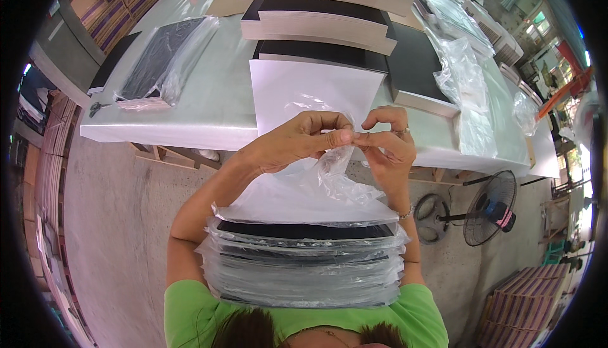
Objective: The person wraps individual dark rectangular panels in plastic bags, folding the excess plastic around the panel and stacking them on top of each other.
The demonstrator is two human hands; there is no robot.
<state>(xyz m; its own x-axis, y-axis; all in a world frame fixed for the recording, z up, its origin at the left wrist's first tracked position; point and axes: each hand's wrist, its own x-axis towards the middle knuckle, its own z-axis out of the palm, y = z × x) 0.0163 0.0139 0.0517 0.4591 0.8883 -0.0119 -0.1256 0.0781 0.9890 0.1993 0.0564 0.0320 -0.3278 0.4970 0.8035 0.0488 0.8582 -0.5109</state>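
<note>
My left hand [292, 140] and my right hand [389, 142] meet in front of me, fingertips pinched together on the mouth of a clear plastic bag [332, 174]. The bag hangs down crumpled between the hands onto a stack of black boards wrapped in clear plastic [304, 262] resting against my chest. Beyond the hands a white sheet [297, 85] lies on the white table [209, 113], with stacks of black-topped boards [323, 25] behind it.
Another bagged black board [161, 63] lies at the table's left. Loose clear bags [465, 75] are heaped at the right. A floor fan [491, 208] stands on the concrete at the right, and stacked boxes [522, 303] sit lower right.
</note>
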